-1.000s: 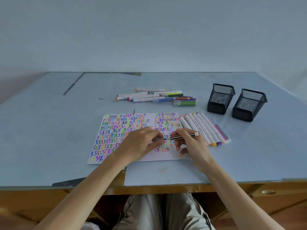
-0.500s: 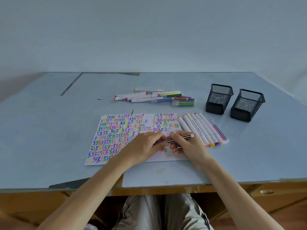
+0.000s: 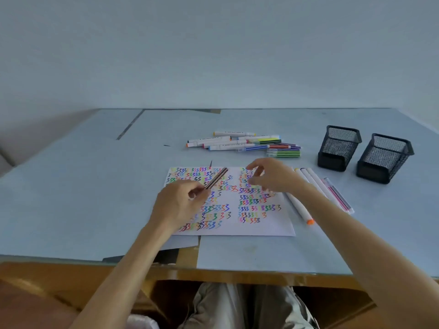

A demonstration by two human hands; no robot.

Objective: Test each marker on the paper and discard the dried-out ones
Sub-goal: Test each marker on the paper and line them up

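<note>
1. Nearest, over the paper [image 3: 266, 224], a brown-striped marker [image 3: 217, 178] is pinched in the left hand [image 3: 180, 205] fingers.
2. Beyond, right hand [image 3: 273, 176] fingers are loosely spread; a cap cannot be discerned.
3. Judged step: testing; next, tip brought down onto paper.

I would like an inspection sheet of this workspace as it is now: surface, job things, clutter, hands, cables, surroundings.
Surface: light blue table, its covering patched in sheets, wooden front edge.
Job's things: paper covered with coloured squiggles; brown striped marker over the paper; loose marker pile behind; marker row right of the paper; two black mesh holders far right, contents not visible.
Clutter: small dark scrap left of the pile.
Hands: left hand grips the striped marker; right hand hovers over the paper, fingers loose, holding nothing visible.
Cables: nothing seen.
Surroundings: plain pale wall.
</note>
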